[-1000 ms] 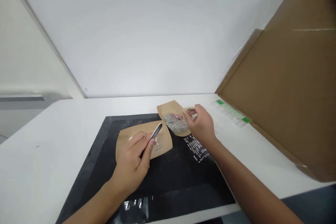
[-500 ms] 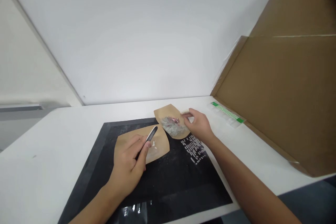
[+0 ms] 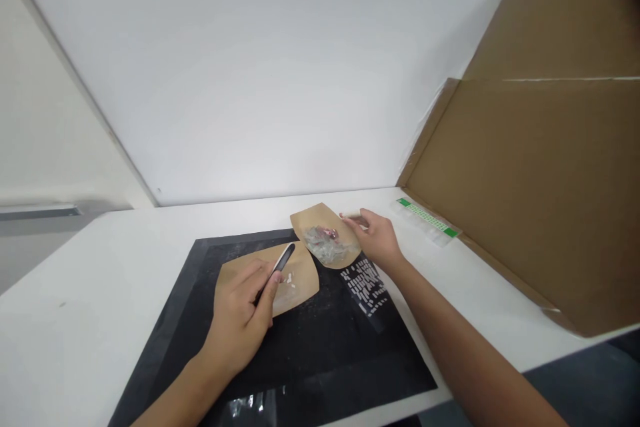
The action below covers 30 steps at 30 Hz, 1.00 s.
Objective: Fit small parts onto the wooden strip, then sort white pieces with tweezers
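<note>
My left hand [image 3: 243, 310] is closed around a slim black tool with a white edge [image 3: 284, 257], which points up and away. It is over a brown paper sheet [image 3: 307, 270] with small white pieces [image 3: 290, 278] on it. My right hand [image 3: 376, 237] pinches a short, pale, stick-like thing [image 3: 351, 215] whose kind I cannot make out. Beneath those fingers lies a second brown paper sheet [image 3: 306, 219], bearing a heap of crumpled clear-grey film [image 3: 327, 247] and a shiny pink thing [image 3: 330, 233]. Rows of small pale strips [image 3: 367, 283] lie nearer me.
A black mat [image 3: 320, 360] lies under the papers on the white table [image 3: 60, 320]. At the right stands a large open cardboard box [image 3: 530, 193]. A clear strip with green printing [image 3: 427, 217] lies beside it. Clear film [image 3: 250, 407] shines at the mat's front edge.
The view has shifted slightly. My right hand has turned a little, and the pale stick-like thing in its fingers shows more plainly. My left hand keeps its grip on the black tool.
</note>
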Tool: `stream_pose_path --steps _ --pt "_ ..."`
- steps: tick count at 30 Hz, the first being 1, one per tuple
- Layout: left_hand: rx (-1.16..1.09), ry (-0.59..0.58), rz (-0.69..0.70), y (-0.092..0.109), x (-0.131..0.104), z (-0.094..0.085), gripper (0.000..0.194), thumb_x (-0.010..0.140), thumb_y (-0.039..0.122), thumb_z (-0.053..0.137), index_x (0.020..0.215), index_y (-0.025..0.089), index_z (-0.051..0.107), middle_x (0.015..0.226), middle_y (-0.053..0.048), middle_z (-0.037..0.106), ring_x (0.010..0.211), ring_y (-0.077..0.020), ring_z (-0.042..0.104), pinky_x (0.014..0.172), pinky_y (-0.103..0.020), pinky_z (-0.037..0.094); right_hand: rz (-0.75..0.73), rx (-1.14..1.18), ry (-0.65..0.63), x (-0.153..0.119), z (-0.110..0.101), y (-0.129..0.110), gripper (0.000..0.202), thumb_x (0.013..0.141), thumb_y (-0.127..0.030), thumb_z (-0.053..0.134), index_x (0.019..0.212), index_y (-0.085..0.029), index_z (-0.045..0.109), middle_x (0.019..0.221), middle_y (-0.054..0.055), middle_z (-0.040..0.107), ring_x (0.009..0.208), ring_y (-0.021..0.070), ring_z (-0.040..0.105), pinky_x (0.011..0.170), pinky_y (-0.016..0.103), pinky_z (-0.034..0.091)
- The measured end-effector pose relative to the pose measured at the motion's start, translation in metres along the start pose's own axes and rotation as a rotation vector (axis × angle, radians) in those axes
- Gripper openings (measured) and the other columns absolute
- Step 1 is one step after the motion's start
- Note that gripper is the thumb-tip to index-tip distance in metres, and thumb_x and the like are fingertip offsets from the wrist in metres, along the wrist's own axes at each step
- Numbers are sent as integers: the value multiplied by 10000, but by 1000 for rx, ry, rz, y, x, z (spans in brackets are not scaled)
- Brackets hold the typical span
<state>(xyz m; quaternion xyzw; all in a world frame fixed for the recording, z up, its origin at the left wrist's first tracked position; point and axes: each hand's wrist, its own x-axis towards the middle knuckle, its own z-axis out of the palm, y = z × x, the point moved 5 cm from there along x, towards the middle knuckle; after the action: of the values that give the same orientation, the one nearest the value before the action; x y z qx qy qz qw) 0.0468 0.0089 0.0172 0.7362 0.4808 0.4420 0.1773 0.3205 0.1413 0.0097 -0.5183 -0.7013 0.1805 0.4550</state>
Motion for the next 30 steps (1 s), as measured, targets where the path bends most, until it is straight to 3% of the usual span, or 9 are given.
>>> stream_pose_path --steps 2,5,8,12,16,18,21,26,30 --pt "-6 -10 -12 0 0 0 278 1057 318 464 918 191 669 606 16 597 550 -147 623 541 -239 495 -2 29 -6 -1 4 -2 213 958 -420 646 930 -237 751 1068 55 812 959 259 773 806 360 623" --pt "26 -10 -4 0 1 0 289 1057 318 467 900 190 673 602 11 603 592 -158 635 591 -252 510 14 50 -13 -1 3 -3 249 988 -441 591 978 -245 745 1166 47 790 795 221 778 614 312 616" --pt "51 -9 -3 -2 0 0 315 1059 320 466 854 192 669 612 2 609 642 -168 653 612 -256 511 38 56 11 1 -5 -1 296 1024 -446 519 981 -225 711 1088 65 805 676 190 755 534 289 591" --pt "48 -2 15 -1 0 0 293 1057 318 471 888 198 678 619 0 614 683 -180 669 600 -257 508 32 87 -27 3 -12 1 295 1071 -356 395 1204 -214 616 1032 89 799 816 200 782 600 280 625" --pt "56 8 42 3 1 -2 347 1059 302 464 777 207 643 627 2 611 637 -159 643 606 -254 511 -47 96 -196 -1 -10 -4 393 1043 -218 419 1436 -226 434 1315 147 697 1009 230 769 666 330 651" --pt "42 11 38 5 1 -3 352 1058 301 467 761 207 631 630 4 610 590 -145 620 575 -246 504 -105 64 -269 -6 -8 -9 384 1017 -187 489 1399 -220 463 1357 152 674 1072 236 751 791 385 652" --pt "20 3 31 5 1 -3 309 1057 303 472 819 207 644 628 5 615 573 -146 619 547 -242 501 -185 -32 -376 -13 -3 -17 224 975 -230 631 1190 -218 571 1301 131 714 1151 254 717 954 445 593" --pt "4 -24 25 3 -1 -1 261 1059 290 472 906 208 667 640 -2 630 623 -164 653 550 -248 502 -252 -191 -447 -20 11 -21 378 865 -280 802 1188 -230 612 1269 78 736 1183 287 675 999 468 526" --pt "41 -17 27 0 -1 -2 322 1061 292 471 810 206 653 649 -6 625 664 -167 653 624 -268 512 -245 -225 -430 -19 18 -18 249 854 -199 793 1071 -219 671 1099 33 785 1073 272 698 981 444 510"
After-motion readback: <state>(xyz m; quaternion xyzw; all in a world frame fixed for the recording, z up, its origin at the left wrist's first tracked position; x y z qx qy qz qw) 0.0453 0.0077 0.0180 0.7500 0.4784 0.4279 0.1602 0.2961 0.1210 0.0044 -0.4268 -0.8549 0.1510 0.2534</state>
